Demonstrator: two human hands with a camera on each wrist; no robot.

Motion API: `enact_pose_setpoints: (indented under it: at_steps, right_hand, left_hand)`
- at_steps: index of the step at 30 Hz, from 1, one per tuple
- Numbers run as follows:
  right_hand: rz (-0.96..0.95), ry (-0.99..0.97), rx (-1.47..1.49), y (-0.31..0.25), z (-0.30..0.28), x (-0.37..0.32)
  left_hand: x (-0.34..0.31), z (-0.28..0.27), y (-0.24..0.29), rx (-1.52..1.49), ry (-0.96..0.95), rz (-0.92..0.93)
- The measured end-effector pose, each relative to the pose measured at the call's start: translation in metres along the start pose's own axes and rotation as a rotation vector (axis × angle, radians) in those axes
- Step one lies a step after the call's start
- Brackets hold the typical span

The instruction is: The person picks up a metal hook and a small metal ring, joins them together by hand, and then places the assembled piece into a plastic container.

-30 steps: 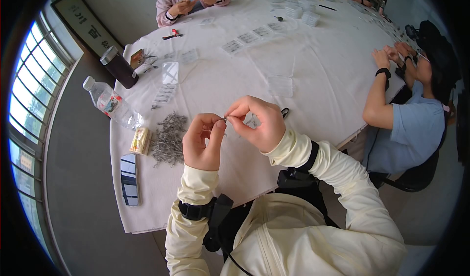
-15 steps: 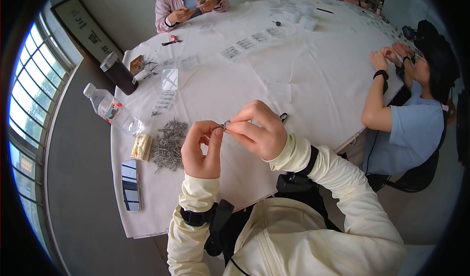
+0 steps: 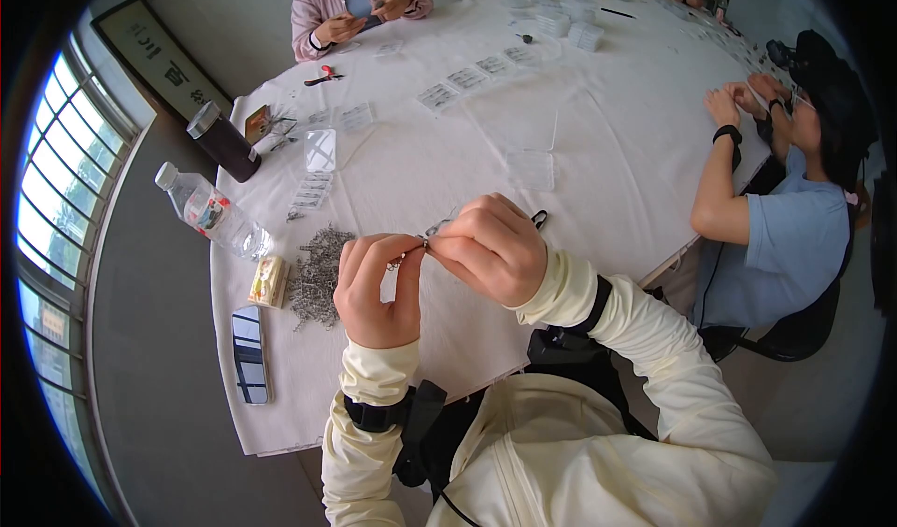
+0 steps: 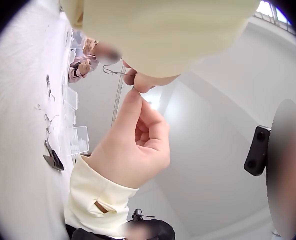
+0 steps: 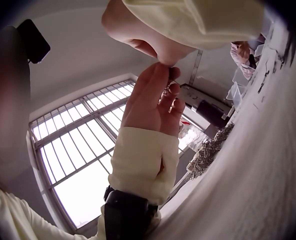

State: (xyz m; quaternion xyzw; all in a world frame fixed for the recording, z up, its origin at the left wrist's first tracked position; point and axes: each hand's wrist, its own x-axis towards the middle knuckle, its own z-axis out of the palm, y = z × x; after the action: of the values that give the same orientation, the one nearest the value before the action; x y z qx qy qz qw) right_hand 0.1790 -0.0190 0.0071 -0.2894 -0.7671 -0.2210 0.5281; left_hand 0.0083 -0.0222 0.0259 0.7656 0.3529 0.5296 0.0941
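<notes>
Metal hook (image 3: pixel 425 240) is up over the table's near edge, pinched btw fingertips of left hand (image 3: pixel 374 289) & right hand (image 3: pixel 491 247). Containers: 1 water bottle (image 3: pixel 210 211), capped; 1 dark flask (image 3: pixel 222 141), lid on, contents hidden; 1 clear box (image 3: pixel 320 150), contents unclear. 1 heap of hooks (image 3: pixel 318 270) lies near left hand.

Matt white cloth table (image 3: pixel 598 125); shiny metal clip pile (image 3: pixel 318 270); glossy phone (image 3: pixel 249 353).
</notes>
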Motion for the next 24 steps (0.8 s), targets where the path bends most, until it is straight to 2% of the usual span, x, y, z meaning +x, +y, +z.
enact_pose_setpoints:
  at_steps: [6, 8, 12, 15, 17, 20, 24]
  right_hand:
    - [-0.003, 0.027, 0.018, 0.000, -0.003, 0.003]
    - [-0.010, 0.029, 0.007, 0.000, -0.005, 0.004]
    - [-0.008, 0.030, 0.011, 0.000, -0.005, 0.004]
    - [0.019, 0.030, 0.036, 0.000, -0.004, 0.003]
    - [0.023, 0.028, 0.052, 0.000, -0.004, 0.004]
    - [0.031, 0.029, 0.062, 0.000, -0.005, 0.003]
    - [0.027, 0.030, 0.063, 0.001, -0.005, 0.003]
  left_hand:
    - [-0.005, 0.000, -0.006, -0.069, -0.038, -0.015]
    - [-0.009, 0.004, -0.011, -0.448, -0.043, -0.321]
    - [-0.009, 0.004, -0.011, -0.524, -0.052, -0.360]
    - [-0.008, 0.004, -0.011, -0.448, -0.028, -0.301]
    - [-0.005, 0.000, -0.006, -0.100, -0.025, -0.041]
    - [-0.001, 0.000, 0.002, -0.011, 0.056, 0.020]
    - [-0.001, 0.002, 0.002, -0.015, 0.072, 0.036]
